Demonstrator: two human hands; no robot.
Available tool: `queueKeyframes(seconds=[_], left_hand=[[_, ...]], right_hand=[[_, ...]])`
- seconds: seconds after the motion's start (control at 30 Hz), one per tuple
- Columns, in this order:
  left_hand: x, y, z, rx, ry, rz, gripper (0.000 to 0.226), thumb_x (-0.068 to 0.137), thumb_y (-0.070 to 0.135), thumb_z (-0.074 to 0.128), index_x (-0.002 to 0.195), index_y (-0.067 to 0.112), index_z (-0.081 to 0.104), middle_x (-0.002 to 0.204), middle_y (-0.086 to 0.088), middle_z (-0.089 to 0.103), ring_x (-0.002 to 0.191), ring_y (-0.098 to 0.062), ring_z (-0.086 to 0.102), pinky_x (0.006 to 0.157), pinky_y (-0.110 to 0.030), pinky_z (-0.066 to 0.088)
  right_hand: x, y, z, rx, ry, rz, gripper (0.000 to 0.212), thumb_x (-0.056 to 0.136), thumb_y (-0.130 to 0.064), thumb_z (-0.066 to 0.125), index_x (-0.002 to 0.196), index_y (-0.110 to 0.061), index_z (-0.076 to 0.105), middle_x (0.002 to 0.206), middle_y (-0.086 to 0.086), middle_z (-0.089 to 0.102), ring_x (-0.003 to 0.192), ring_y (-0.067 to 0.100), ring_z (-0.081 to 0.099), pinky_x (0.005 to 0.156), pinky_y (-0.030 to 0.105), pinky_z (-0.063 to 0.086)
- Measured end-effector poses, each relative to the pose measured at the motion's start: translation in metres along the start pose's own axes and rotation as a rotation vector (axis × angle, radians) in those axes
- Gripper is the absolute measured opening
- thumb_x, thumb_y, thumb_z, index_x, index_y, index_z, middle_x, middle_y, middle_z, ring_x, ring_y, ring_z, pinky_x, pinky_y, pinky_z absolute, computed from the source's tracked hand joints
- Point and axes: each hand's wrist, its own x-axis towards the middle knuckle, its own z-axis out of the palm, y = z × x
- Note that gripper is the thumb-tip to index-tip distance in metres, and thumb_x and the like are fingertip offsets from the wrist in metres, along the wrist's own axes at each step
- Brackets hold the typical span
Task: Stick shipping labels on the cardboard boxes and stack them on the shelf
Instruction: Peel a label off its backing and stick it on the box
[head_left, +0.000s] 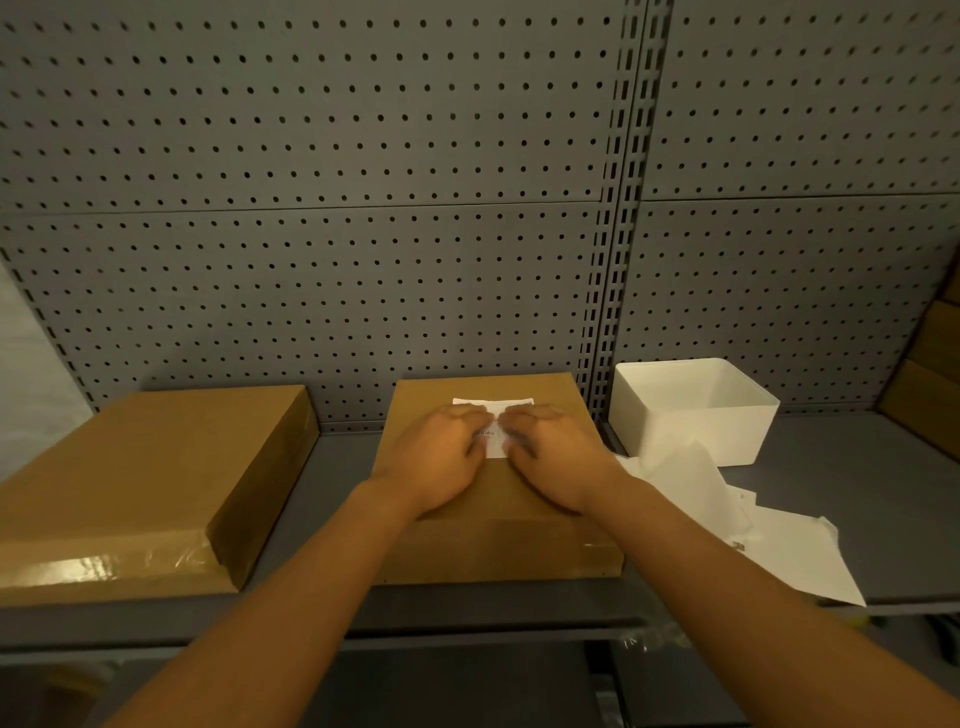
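A flat cardboard box (519, 540) lies in the middle of the grey shelf (343, 457). A white shipping label (493, 405) sits on its top, near the far edge. My left hand (441, 457) and my right hand (556, 462) lie palm down side by side on the label, fingers pressing it flat against the box. Most of the label is hidden under my fingers. A second, larger cardboard box (135, 478) with glossy tape along its near edge lies to the left, with no label visible on it.
A white open-topped plastic bin (691, 410) stands to the right of the middle box. Loose white backing papers (769, 540) lie in front of it. More brown boxes (935, 374) lean at the far right. A pegboard wall (363, 208) backs the shelf.
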Motion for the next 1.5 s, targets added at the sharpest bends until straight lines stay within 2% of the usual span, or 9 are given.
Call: queueKeyframes(seconds=[0.27, 0.43, 0.63, 0.77, 0.87, 0.97, 1.13, 1.33, 1.5], left_hand=[[0.013, -0.013, -0.002, 0.059, -0.013, -0.125, 0.04, 0.099, 0.025, 0.04, 0.135, 0.011, 0.048, 0.134, -0.007, 0.053, 0.118, -0.021, 0.049, 0.101, -0.035, 0.041], [0.019, 0.001, 0.009, -0.026, -0.084, -0.042, 0.045, 0.1, 0.025, 0.038, 0.144, 0.017, 0.036, 0.147, -0.003, 0.042, 0.132, -0.017, 0.04, 0.11, -0.03, 0.031], [0.022, -0.014, 0.002, 0.055, -0.049, -0.118, 0.046, 0.1, 0.031, 0.037, 0.144, 0.018, 0.034, 0.147, -0.003, 0.041, 0.132, -0.019, 0.039, 0.109, -0.032, 0.031], [0.027, -0.001, 0.007, -0.054, -0.101, -0.066, 0.04, 0.099, 0.027, 0.04, 0.138, 0.017, 0.041, 0.138, -0.005, 0.051, 0.123, -0.019, 0.048, 0.104, -0.033, 0.038], [0.026, -0.007, 0.004, -0.012, -0.085, -0.131, 0.034, 0.098, 0.028, 0.04, 0.129, 0.015, 0.043, 0.123, -0.008, 0.057, 0.108, -0.022, 0.052, 0.09, -0.034, 0.042], [0.025, -0.019, 0.001, 0.039, -0.066, -0.192, 0.036, 0.097, 0.027, 0.039, 0.13, 0.014, 0.04, 0.122, -0.009, 0.056, 0.11, -0.025, 0.049, 0.093, -0.038, 0.042], [0.024, -0.005, 0.004, -0.076, -0.125, -0.112, 0.035, 0.098, 0.024, 0.039, 0.131, 0.016, 0.039, 0.119, -0.009, 0.058, 0.104, -0.024, 0.054, 0.086, -0.036, 0.044], [0.023, -0.018, 0.001, 0.016, -0.078, -0.187, 0.035, 0.098, 0.027, 0.036, 0.13, 0.014, 0.037, 0.118, -0.011, 0.059, 0.101, -0.026, 0.053, 0.086, -0.037, 0.044], [0.017, -0.002, 0.006, -0.044, -0.129, -0.092, 0.039, 0.099, 0.028, 0.037, 0.137, 0.018, 0.034, 0.122, -0.008, 0.057, 0.104, -0.024, 0.053, 0.085, -0.036, 0.044]], right_hand=[[0.007, 0.026, -0.007, -0.062, 0.018, 0.142, 0.027, 0.097, -0.029, 0.042, 0.116, -0.014, 0.056, 0.118, 0.006, 0.061, 0.104, 0.022, 0.055, 0.09, 0.034, 0.045], [0.017, 0.003, 0.007, 0.014, -0.052, 0.009, 0.044, 0.099, -0.03, 0.04, 0.141, -0.015, 0.041, 0.145, 0.005, 0.045, 0.134, 0.02, 0.039, 0.112, 0.032, 0.027], [0.02, 0.026, -0.005, -0.067, -0.024, 0.143, 0.035, 0.098, -0.033, 0.04, 0.126, -0.016, 0.05, 0.127, 0.006, 0.057, 0.113, 0.022, 0.052, 0.097, 0.036, 0.04], [0.031, 0.007, 0.007, 0.039, -0.038, 0.015, 0.041, 0.098, -0.03, 0.041, 0.136, -0.015, 0.045, 0.138, 0.006, 0.051, 0.127, 0.022, 0.046, 0.108, 0.036, 0.034], [0.033, 0.011, 0.007, -0.006, -0.095, 0.061, 0.046, 0.099, -0.032, 0.038, 0.142, -0.016, 0.038, 0.146, 0.004, 0.044, 0.134, 0.02, 0.039, 0.113, 0.036, 0.027], [0.033, 0.023, 0.006, -0.075, -0.049, 0.149, 0.044, 0.098, -0.033, 0.037, 0.139, -0.017, 0.041, 0.141, 0.005, 0.048, 0.129, 0.021, 0.042, 0.111, 0.036, 0.027], [0.035, 0.004, 0.017, 0.021, -0.119, -0.005, 0.049, 0.1, -0.029, 0.034, 0.146, -0.016, 0.032, 0.151, 0.004, 0.036, 0.14, 0.018, 0.031, 0.117, 0.038, 0.021], [0.027, 0.029, -0.003, -0.052, -0.062, 0.181, 0.035, 0.098, -0.032, 0.038, 0.128, -0.017, 0.048, 0.133, 0.005, 0.054, 0.121, 0.021, 0.048, 0.111, 0.039, 0.029], [0.021, 0.006, 0.003, -0.005, -0.182, 0.011, 0.051, 0.101, -0.035, 0.035, 0.148, -0.017, 0.028, 0.155, 0.004, 0.03, 0.143, 0.018, 0.026, 0.118, 0.034, 0.018]])
